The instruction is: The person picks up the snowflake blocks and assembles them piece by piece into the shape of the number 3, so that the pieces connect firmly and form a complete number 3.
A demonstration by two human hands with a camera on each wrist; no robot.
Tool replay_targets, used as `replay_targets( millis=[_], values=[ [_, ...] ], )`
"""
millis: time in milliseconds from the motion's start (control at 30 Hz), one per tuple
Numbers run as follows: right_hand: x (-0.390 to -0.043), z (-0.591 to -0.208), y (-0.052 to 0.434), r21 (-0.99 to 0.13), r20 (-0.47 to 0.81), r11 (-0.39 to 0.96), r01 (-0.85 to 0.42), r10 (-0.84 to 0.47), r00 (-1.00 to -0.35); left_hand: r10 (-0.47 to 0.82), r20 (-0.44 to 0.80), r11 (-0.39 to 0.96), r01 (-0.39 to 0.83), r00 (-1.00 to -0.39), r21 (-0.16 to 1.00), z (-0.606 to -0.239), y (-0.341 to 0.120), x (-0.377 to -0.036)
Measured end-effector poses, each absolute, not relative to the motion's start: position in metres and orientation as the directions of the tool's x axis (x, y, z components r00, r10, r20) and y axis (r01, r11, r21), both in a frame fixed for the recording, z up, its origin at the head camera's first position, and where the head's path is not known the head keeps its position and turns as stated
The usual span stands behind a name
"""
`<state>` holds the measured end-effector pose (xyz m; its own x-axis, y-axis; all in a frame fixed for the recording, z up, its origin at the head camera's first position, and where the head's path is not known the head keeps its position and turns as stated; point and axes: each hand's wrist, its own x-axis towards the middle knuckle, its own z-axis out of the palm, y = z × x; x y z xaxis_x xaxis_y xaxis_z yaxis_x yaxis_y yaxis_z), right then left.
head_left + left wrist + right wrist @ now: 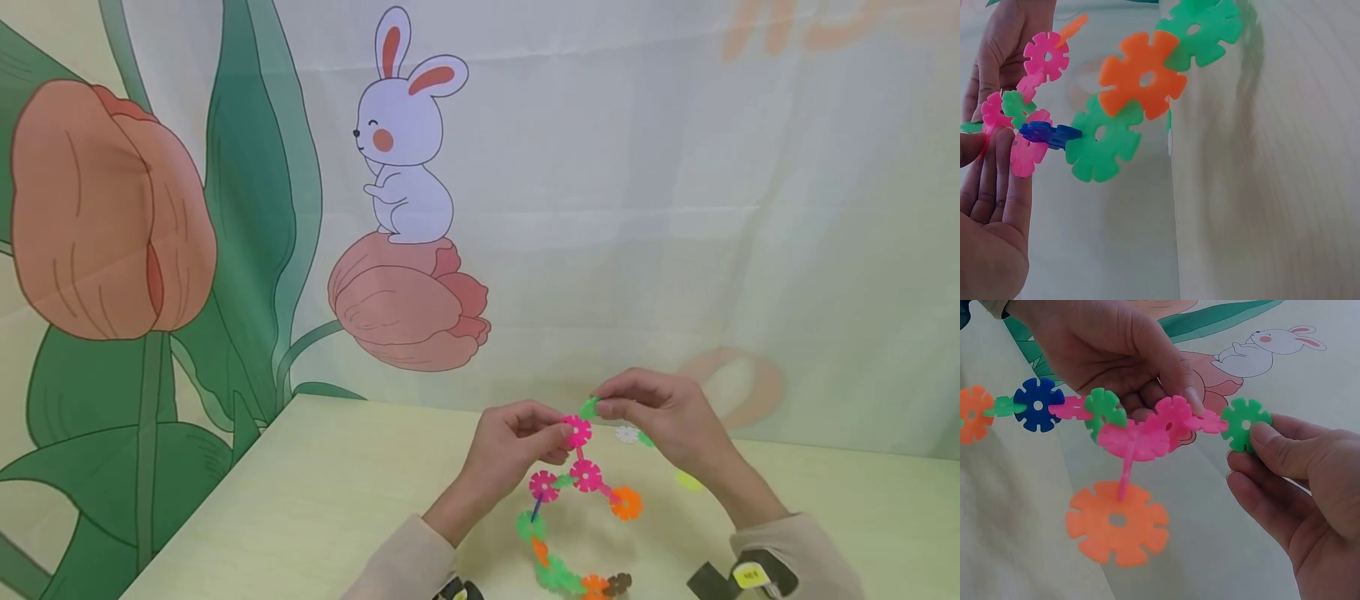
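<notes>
My left hand [513,440] pinches a pink notched snowflake disc [581,423] at the top of a linked chain. My right hand [671,417] holds a green snowflake disc [1232,417] between thumb and fingers. In the right wrist view, that green disc meets the edge of the pink disc [1205,421]. Below hang more pink discs [586,468], with an orange disc [630,512] on a side branch. The chain curves down through a blue disc [1050,134] and green and orange discs to a brown disc [619,584] at the bottom of the head view.
Behind my hands, a white disc [626,435], a green piece [647,440] and a yellow disc [687,480] lie on the pale table [337,483]. A cloth backdrop [600,208] printed with tulips and a rabbit hangs along the table's far edge.
</notes>
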<state>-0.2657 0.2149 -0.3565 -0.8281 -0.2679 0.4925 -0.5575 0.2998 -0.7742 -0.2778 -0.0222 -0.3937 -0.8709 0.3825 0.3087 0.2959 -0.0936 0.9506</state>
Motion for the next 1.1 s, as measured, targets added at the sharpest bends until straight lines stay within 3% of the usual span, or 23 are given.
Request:
replay_targets(
  millis=[300, 833, 1100],
  values=[
    [-0.268, -0.363, 0.212, -0.801, 0.480, 0.277, -0.531, -0.233, -0.846, 0.379, 0.275, -0.106, 0.253, -0.884, 0.962, -0.394, -0.023, -0.277],
    [-0.274, -0.375, 0.205, -0.825, 0.534, 0.058, -0.562, -0.244, -0.809, 0.405, 0.275, -0.132, 0.242, -0.872, 0.961, -0.393, -0.023, -0.278],
    [-0.271, -0.374, 0.205, -0.849, 0.477, 0.124, -0.513, -0.237, -0.847, 0.377, 0.254, -0.137, 0.218, -0.890, 0.966, -0.394, -0.022, -0.279]
  ],
)
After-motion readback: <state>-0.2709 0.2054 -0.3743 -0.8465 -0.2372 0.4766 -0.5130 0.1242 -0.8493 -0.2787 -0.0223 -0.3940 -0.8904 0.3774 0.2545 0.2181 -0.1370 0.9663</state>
